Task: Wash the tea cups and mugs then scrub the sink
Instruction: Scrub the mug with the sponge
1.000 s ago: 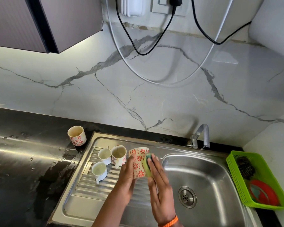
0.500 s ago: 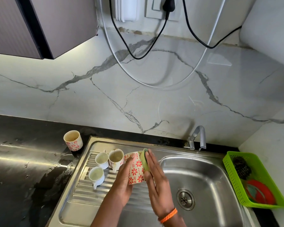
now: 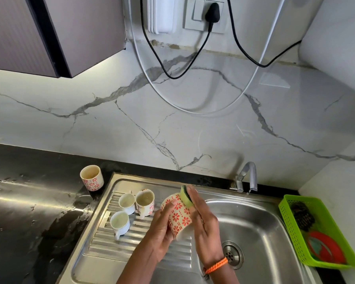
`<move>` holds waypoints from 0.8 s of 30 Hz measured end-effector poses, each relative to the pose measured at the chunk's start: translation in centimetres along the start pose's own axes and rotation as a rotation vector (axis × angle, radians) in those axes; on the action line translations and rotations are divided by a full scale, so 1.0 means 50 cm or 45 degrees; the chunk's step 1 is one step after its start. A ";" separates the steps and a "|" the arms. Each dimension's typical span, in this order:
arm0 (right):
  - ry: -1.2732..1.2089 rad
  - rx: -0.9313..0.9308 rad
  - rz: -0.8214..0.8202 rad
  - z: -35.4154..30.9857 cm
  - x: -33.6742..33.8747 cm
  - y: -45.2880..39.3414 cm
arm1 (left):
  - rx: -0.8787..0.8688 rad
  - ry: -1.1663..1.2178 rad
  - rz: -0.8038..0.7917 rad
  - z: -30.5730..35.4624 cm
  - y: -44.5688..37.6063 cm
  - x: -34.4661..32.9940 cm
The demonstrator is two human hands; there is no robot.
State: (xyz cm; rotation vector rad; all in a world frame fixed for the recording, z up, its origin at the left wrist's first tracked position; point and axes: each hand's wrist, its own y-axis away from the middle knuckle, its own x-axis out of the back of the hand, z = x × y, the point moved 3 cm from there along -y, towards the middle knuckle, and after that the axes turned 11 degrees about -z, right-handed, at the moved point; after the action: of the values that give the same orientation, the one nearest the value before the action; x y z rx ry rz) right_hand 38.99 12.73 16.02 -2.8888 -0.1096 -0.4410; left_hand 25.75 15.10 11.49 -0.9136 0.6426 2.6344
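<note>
Red-flowered ceramic, the mug (image 3: pixel 177 215) is held tilted over the seam between drainboard and sink (image 3: pixel 260 220), its rim up and away. The left hand (image 3: pixel 162 226) grasps its left side, while the right hand (image 3: pixel 203 219) presses a green sponge (image 3: pixel 186 195) against its right side near the rim. Judging by that, the next scrub runs along the mug's long axis.

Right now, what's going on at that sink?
A person is washing cups. The left hand grips a flowered cup, tilted over the sink, while the right hand presses a green sponge against it. Three cups wait on the drainboard, and another cup stands on the black counter. The tap looks off.
</note>
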 end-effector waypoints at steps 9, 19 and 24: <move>0.575 0.201 -0.001 -0.006 -0.072 0.043 | -0.033 0.679 0.004 -0.022 -0.009 0.005; 0.627 0.150 -0.073 0.008 -0.058 0.027 | -0.132 0.734 0.172 -0.013 -0.002 -0.001; 0.524 0.112 -0.044 0.003 -0.065 0.021 | -0.163 0.700 0.130 0.001 -0.005 -0.008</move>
State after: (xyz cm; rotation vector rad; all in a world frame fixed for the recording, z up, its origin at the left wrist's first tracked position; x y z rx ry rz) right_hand 36.03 11.61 14.70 -2.6498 -0.1080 -0.9961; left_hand 26.15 15.29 11.69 -1.7132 0.6544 2.5313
